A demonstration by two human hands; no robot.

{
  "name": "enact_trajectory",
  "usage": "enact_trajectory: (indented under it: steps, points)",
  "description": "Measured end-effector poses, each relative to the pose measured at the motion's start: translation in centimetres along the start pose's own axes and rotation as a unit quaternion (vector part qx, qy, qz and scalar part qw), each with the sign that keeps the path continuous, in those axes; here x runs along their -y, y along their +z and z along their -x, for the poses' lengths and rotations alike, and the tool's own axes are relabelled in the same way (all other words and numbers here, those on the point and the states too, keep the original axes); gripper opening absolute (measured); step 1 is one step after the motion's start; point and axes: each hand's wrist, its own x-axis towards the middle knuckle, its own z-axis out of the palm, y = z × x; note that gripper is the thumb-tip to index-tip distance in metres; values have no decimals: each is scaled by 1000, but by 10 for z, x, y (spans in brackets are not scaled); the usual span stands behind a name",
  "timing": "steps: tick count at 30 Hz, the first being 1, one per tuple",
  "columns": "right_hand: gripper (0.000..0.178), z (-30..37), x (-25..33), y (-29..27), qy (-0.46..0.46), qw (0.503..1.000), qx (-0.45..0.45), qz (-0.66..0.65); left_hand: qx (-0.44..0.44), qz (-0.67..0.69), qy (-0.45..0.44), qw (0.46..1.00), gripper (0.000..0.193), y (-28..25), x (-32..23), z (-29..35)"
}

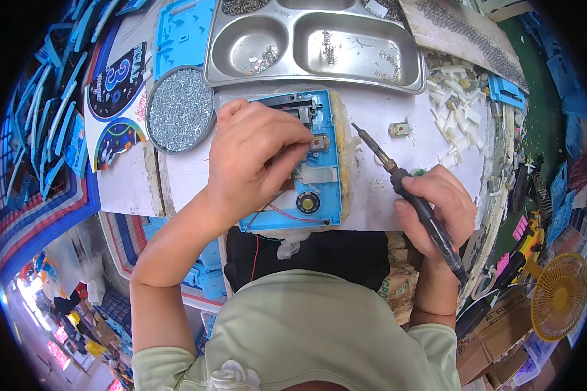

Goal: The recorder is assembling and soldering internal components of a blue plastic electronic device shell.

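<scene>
On the work table lies a blue plastic housing [336, 195], open side up, with a round speaker [308, 202], red wires and a white strip inside. My left hand [257, 153] reaches over it from the left and covers much of its left half. Its thumb and forefinger are pinched together at a small silvery motor [319, 143] seated in the housing. My right hand [440, 212] grips the black handle of a soldering iron [424, 212], right of the housing. The iron's thin tip points up and left, apart from the housing.
Behind the housing stands a steel compartment tray [254, 77] with small metal parts. A round dish [180, 109] of screws sits at the left. Another small motor [399, 129] and a heap of white plastic pieces [459, 117] lie at the right. Further right is a yellow fan [559, 296].
</scene>
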Motion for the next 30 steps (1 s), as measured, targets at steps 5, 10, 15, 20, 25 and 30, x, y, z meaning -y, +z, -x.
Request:
enact_trajectory:
  steps: [5,10,15,20,25,30]
  points:
    - [38,0,1,0,-1,1000,-9,-1,15,14,-28,999,17,-1,-2,-2]
    - [38,1,4,-2,2,1000,3,4,14,-97,34,995,21,6,-6,2]
    - [37,4,7,2,-6,1000,4,-11,12,-134,41,990,22,11,-10,3]
    - [37,7,8,6,-1,1000,18,-11,14,-142,37,989,22,12,-9,4]
    - [39,8,9,9,-2,999,36,-11,14,-143,35,989,22,12,-9,4]
    - [39,7,9,13,-3,999,40,-16,4,-141,38,989,23,14,-7,5]
